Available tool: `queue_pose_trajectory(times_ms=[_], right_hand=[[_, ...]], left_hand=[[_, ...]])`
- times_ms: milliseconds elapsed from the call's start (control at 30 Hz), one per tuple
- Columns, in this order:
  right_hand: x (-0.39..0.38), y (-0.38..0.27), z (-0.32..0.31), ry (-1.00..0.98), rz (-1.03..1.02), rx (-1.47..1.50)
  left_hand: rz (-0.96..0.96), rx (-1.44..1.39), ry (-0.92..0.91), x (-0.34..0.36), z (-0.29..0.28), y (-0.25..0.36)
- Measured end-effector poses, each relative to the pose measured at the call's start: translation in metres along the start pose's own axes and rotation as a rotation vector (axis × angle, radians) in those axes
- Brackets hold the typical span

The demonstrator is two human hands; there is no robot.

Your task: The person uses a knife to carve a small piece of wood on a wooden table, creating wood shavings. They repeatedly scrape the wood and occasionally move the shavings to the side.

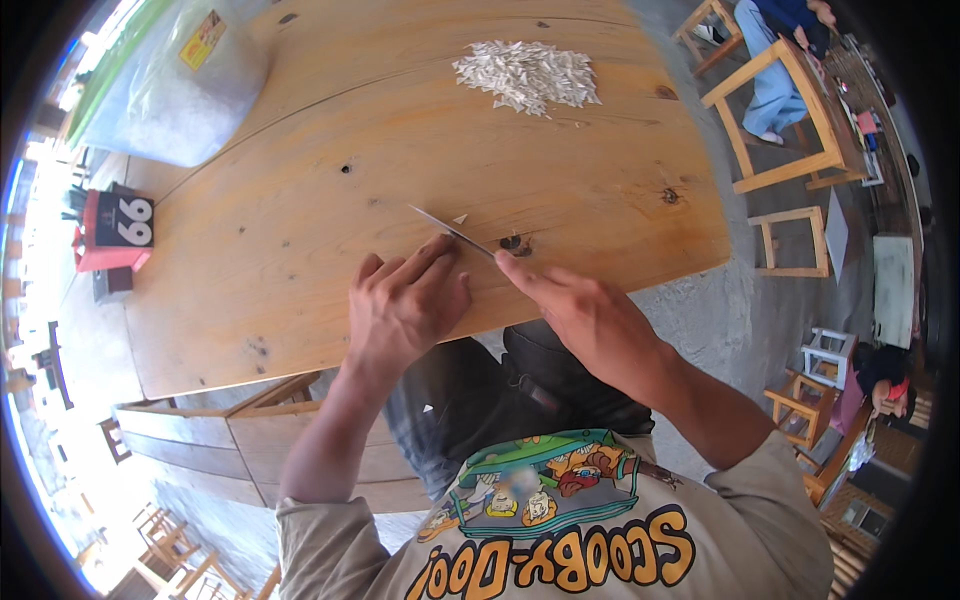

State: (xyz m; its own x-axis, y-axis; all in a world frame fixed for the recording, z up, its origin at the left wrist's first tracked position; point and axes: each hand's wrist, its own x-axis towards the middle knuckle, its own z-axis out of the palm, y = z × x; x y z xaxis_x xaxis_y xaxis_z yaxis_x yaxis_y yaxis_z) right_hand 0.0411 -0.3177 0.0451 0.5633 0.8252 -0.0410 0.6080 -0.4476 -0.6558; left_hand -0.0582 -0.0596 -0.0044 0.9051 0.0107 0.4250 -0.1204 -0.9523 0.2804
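My right hand [585,315] grips a thin knife [450,226] by its mostly hidden handle, with the blade angled to the upper left over the wooden table [240,300]. My left hand [405,300] rests near the front edge, fingers pressed together with their tips at the blade; whatever they hold is hidden. A small white triangular piece [460,218] lies just beyond the blade. A heap of similar small white pieces [525,75] lies farther back, right of centre.
A large clear plastic bag [170,90] with pale contents sits at the back left, a red and black box [110,230] at the left. Beyond the right edge stand wooden stools [790,240], a seated person in jeans [770,90] and another person [870,390] lower down.
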Motion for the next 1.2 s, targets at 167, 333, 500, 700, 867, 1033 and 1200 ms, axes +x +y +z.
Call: queue_pose_trajectory(times_ms=[167, 333, 500, 700, 867, 1033, 1200], right_hand=[[0.017, 0.022, -0.009, 0.08, -0.073, -0.223], [0.03, 0.059, -0.034, 0.176, 0.012, -0.466], [0.006, 0.004, -0.067, 0.099, -0.17, -0.472], [-0.048, -0.125, -0.101, 0.298, -0.861, 0.029], [-0.069, -0.152, -0.1, 0.331, -0.688, 0.02], [-0.093, -0.188, -0.142, 0.03, -0.117, -0.088], [-0.086, -0.206, -0.147, -0.017, 0.04, -0.078]], left_hand=[[-0.014, 0.01, 0.028, -0.001, 0.003, 0.002], [-0.031, 0.03, 0.092, 0.001, 0.011, 0.002], [-0.101, -0.009, 0.046, -0.004, 0.008, -0.002], [-0.113, -0.041, 0.068, -0.004, 0.012, -0.001], [-0.132, -0.059, 0.082, -0.003, 0.013, -0.001], [-0.146, -0.038, 0.067, -0.011, 0.009, -0.003], [-0.162, -0.048, 0.073, -0.013, 0.007, -0.001]])
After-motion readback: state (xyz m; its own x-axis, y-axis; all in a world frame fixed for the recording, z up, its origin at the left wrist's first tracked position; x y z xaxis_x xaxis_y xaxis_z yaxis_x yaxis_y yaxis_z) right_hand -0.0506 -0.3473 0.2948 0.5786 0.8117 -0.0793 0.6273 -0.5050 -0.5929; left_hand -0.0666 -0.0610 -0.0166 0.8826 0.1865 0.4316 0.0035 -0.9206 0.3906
